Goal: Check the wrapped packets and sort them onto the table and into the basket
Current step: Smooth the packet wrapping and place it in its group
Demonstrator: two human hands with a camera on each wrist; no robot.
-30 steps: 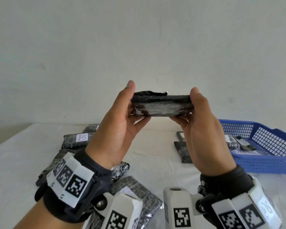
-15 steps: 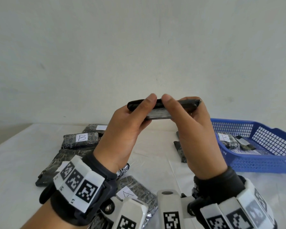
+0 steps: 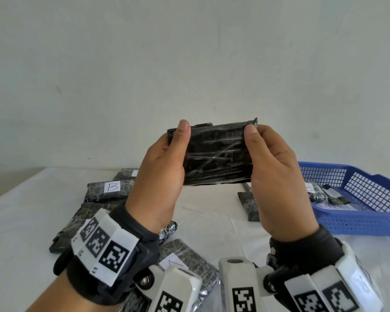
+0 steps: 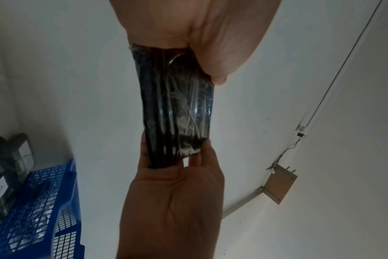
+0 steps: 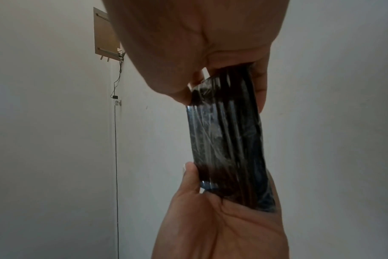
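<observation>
Turned broad-face toward the head camera, packet (image 3: 216, 154) gripped by both hands' fingers (image 3: 183, 131); basket (image 3: 358, 221) (blue) holds packets.

Packet (image 3: 216, 154): black, wrapped in glossy clear film, creased, streaked with highlights. Table packets (image 3: 106, 190): same shiny crinkled film over dark mottled stuff, matt white paper labels. Basket (image 3: 367, 197): blue plastic, open mesh walls. Table (image 3: 20, 224): white cloth, matt, lightly wrinkled. Wall (image 3: 189, 64): pale, matt, faintly scuffed. Wristbands (image 3: 302, 246): dark cloth.
</observation>
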